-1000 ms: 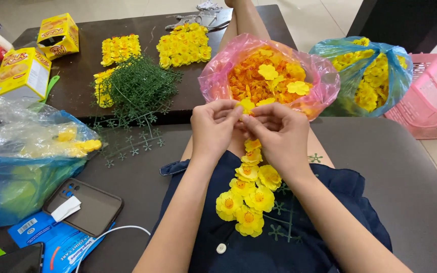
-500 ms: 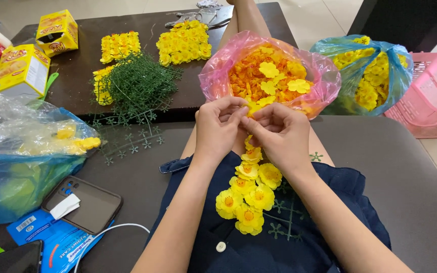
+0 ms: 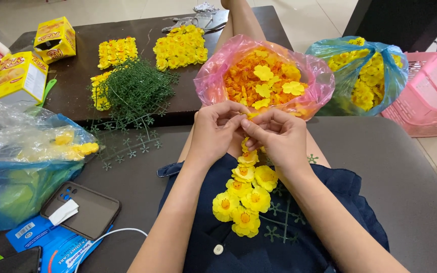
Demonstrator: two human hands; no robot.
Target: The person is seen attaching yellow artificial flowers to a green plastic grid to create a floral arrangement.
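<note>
My left hand [image 3: 216, 129] and my right hand [image 3: 277, 134] meet over my lap, fingertips pinched together on a small yellow flower piece at the top of a flower string. The yellow artificial flower string [image 3: 243, 197] hangs from my fingers down onto my dark blue dress, fixed to a green plastic lattice [image 3: 281, 216]. Just beyond my hands a pink plastic bag [image 3: 212, 76] holds orange and yellow petals.
A blue bag of yellow flowers [image 3: 365, 76] and a pink basket [image 3: 431, 96] sit at right. On the dark table lie a pile of green lattices [image 3: 135, 91], yellow flower mats [image 3: 180, 46], yellow boxes [image 3: 20, 76]. A phone [image 3: 84, 210] and blue bag [image 3: 21, 167] lie left.
My fingers have shifted slightly while working the flower piece; hands stay in the same place. Nothing else moved.
</note>
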